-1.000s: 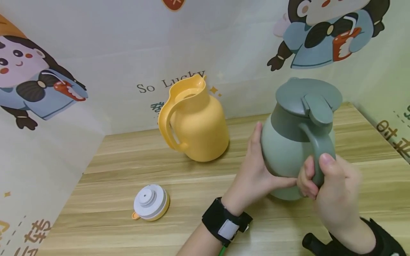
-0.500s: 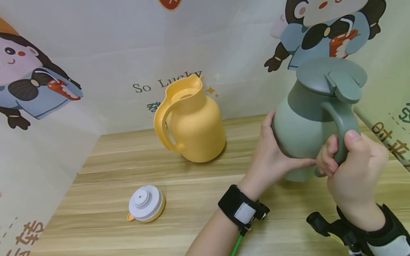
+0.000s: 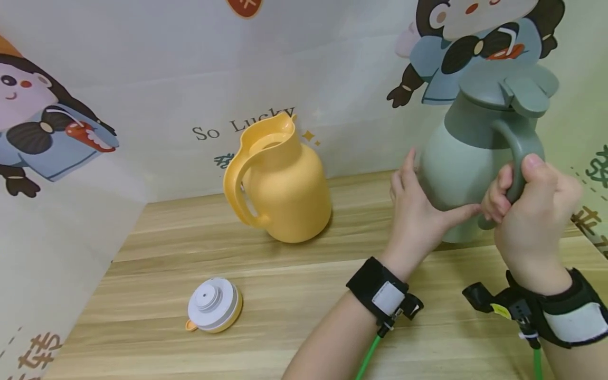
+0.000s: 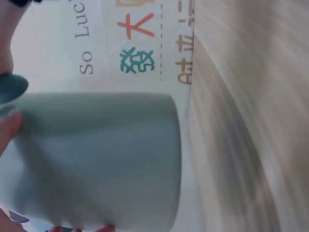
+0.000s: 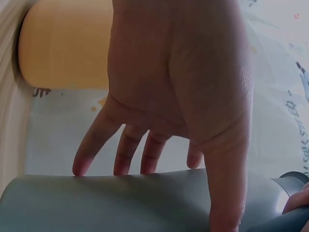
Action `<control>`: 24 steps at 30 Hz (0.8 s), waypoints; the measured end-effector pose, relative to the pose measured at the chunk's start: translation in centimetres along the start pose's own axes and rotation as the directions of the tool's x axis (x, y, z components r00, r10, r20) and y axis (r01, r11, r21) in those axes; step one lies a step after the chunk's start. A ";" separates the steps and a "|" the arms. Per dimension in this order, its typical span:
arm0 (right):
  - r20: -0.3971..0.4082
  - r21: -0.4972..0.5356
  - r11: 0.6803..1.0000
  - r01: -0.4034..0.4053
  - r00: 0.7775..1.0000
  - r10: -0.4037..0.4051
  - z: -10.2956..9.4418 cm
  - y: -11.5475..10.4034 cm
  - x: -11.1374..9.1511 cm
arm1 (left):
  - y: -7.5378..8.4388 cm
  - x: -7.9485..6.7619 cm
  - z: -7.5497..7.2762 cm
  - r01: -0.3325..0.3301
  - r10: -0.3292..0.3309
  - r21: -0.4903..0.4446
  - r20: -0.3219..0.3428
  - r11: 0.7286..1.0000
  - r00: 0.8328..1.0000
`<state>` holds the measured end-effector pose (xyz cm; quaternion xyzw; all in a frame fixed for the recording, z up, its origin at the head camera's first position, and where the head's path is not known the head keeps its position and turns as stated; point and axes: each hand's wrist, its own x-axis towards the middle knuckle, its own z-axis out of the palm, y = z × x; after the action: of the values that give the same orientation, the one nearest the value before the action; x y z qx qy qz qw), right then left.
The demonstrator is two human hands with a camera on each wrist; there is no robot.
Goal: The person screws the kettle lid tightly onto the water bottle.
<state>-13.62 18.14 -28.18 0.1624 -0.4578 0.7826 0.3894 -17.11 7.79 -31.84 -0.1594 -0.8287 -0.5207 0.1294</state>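
A green thermos jug (image 3: pixel 461 169) with a darker lid and handle is held above the table at the right. My right hand (image 3: pixel 539 221) grips its handle, thumb on top. My left hand (image 3: pixel 418 219) holds the rounded body, thumb across the front and fingers spread along the left side. In the left wrist view, the base of the jug (image 4: pixel 101 164) has a gap beneath it and a shadow on the wood. The right wrist view shows the left hand's palm (image 5: pixel 178 72), its fingertips against the green body.
A yellow jug (image 3: pixel 292 195), lidless, stands at the back middle of the wooden table (image 3: pixel 166 253). A white and yellow stopper lid (image 3: pixel 214 306) lies at the front left. White printed sheets (image 3: pixel 180 79) rise behind and at both sides.
Both hands have raised the green jug and carried it back and to the right. The yellow jug and the stopper lid stay in place on the table.
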 end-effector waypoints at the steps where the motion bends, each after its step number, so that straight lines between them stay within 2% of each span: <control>1: -0.006 -0.007 1.000 0.003 1.000 -0.003 0.0 0.1 0.2 | -0.1 0.0 0.1 0.009 -0.009 -0.027 -0.005 1.000 1.000; 7: -0.051 -0.042 0.999 -0.023 0.999 0.021 -0.2 0.6 1.5 | -1.1 0.6 0.4 0.052 -0.050 -0.169 0.015 0.984 0.999; 13: -0.019 -0.106 0.993 -0.050 0.999 0.048 -0.9 1.3 2.4 | -2.6 1.1 0.6 0.063 -0.041 -0.213 0.108 0.975 0.993; 15: 0.012 -0.132 0.991 -0.039 0.999 0.041 -1.3 1.6 2.7 | -2.9 1.1 0.6 0.077 -0.042 -0.222 0.159 0.972 0.986; 20: 0.030 -0.102 0.990 -0.102 0.994 0.106 -2.1 2.4 3.1 | -3.4 1.0 0.9 0.119 -0.054 -0.215 0.283 0.969 0.958; 24: 0.024 -0.068 0.986 -0.152 0.988 0.154 -2.5 2.9 3.3 | -3.7 0.9 1.3 0.127 -0.054 -0.203 0.332 0.971 0.942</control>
<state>-17.74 20.99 -29.22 0.1254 -0.4999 0.7923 0.3266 -19.48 7.60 -35.12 -0.2178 -0.7820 -0.5817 -0.0511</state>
